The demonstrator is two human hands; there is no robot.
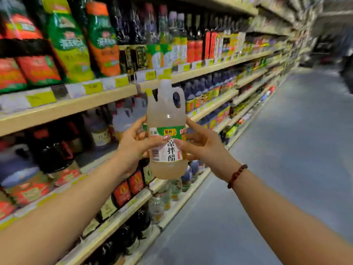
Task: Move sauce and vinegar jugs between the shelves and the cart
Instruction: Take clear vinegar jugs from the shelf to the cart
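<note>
A pale, translucent vinegar jug with a white cap, a loop handle and a green-and-white label is held upright in the air in front of the shelves. My left hand grips its left side, thumb across the label. My right hand holds its right side, fingers spread along the jug; a red bead bracelet sits on that wrist. Similar pale jugs stand on the shelf just behind. No cart is in view.
Long store shelves run along the left, packed with dark sauce bottles, green and orange pouches and labelled bottles. The grey aisle floor stretches to the right and ahead.
</note>
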